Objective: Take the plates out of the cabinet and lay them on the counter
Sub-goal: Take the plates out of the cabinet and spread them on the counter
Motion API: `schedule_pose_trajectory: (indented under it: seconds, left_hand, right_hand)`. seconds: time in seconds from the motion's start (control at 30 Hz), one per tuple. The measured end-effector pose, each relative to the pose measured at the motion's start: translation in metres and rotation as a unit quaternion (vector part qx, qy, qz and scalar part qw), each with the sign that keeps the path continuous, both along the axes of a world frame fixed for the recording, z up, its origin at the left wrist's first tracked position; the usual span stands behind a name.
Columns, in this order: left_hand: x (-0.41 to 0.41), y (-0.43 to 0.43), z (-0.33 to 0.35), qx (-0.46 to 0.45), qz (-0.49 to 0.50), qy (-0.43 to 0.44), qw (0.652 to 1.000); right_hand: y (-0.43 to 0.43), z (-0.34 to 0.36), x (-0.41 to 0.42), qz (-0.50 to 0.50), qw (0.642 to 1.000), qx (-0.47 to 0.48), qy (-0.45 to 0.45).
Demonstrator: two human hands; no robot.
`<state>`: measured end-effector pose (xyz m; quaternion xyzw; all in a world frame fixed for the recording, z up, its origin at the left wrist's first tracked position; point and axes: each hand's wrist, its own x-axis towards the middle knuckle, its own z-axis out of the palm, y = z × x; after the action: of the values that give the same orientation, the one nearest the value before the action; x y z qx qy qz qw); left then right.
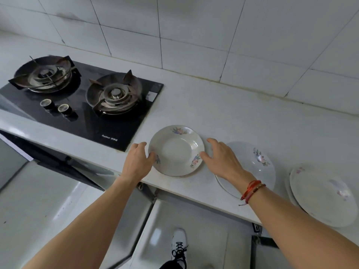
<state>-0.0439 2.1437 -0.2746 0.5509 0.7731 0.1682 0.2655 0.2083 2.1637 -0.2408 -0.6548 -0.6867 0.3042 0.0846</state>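
Note:
A white deep plate with flower prints [176, 150] lies on the pale counter [242, 121] near its front edge. My left hand [137, 159] touches the plate's left rim with the thumb on it and the fingers spread. My right hand [221, 158] touches the right rim, thumb on the edge, fingers apart. A second flowered plate [258, 164] lies to the right, partly under my right wrist. Further right sits a small stack of two plates [322, 193]. The cabinet's inside is not visible.
A black two-burner gas hob [81, 98] with two knobs is set into the counter at the left. White tiled wall [194, 35] rises behind. Below the counter, grey cabinet doors [44, 200] stand open, and my white shoe [179, 247] is on the floor.

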Motion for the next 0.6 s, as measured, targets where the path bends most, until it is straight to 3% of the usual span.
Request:
schedule_pose_trajectory:
  seconds: [0.6]
  left_hand:
    - [0.0, 0.049, -0.023, -0.003, 0.056, 0.002, 0.998]
  right_hand:
    - [0.052, -0.035, -0.003, -0.035, 0.997, -0.073, 0.01]
